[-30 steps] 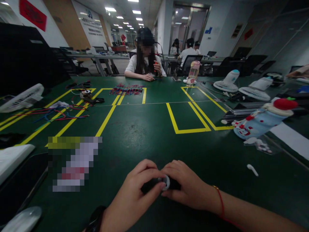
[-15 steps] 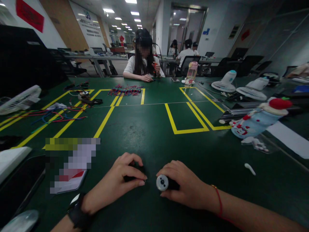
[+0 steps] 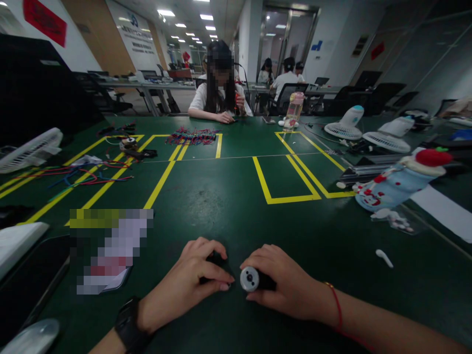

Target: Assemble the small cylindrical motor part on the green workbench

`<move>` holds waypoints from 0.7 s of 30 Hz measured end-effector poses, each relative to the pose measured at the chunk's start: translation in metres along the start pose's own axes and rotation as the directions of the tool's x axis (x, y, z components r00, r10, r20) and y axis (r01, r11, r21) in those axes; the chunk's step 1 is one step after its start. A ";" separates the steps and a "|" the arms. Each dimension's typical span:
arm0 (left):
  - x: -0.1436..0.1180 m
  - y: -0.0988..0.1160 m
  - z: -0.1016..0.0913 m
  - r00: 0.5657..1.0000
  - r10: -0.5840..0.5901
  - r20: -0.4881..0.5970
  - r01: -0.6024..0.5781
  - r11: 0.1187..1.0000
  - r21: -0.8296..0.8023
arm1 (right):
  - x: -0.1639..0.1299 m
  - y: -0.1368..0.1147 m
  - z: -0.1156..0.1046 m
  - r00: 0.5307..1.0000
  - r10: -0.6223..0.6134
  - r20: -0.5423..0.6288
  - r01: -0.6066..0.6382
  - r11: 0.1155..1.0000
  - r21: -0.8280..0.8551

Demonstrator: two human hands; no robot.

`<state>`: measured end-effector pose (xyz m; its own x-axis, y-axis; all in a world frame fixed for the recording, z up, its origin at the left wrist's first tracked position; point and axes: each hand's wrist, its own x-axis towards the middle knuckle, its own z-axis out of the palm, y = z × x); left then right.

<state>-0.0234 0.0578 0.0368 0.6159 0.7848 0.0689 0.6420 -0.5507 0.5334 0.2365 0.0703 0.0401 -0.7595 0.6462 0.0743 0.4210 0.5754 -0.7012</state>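
Pinching a black part [image 3: 215,259], left fingers [image 3: 217,284] sit beside right fingers [image 3: 258,255] gripping the cylinder [image 3: 250,279].

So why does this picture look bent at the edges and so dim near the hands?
Head view: a wide lens bows the yellow floor-tape lines and stretches the fan at the left edge; ceiling lights glare far off, while the green table shows only a dull sheen; the left hand and right hand sit in dim light; pixelated blocks hide a face and a card.
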 end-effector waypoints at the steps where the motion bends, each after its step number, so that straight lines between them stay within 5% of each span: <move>1: 0.000 0.001 0.000 1.000 -0.001 0.003 0.001 1.000 -0.007 | 0.000 0.000 0.000 1.000 0.000 0.002 0.000 1.000 0.000; 9: -0.001 -0.019 -0.005 0.988 -0.105 -0.110 0.086 0.983 -0.163 | -0.001 -0.001 -0.003 1.000 0.007 0.008 -0.007 1.000 0.010; 16: -0.006 -0.050 -0.013 0.962 -0.186 -0.200 0.168 0.980 -0.106 | -0.002 0.001 -0.001 1.000 0.011 0.007 -0.011 1.000 0.010; 21: -0.007 -0.053 -0.010 0.962 -0.180 -0.205 0.169 0.983 -0.073 | -0.002 0.000 -0.002 1.000 0.009 0.006 -0.009 1.000 0.016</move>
<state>-0.0662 0.0839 0.0166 0.3832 0.9126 0.1427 0.7016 -0.3881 0.5975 0.2391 0.0701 0.0408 -0.7585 0.6485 0.0642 0.4199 0.5618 -0.7128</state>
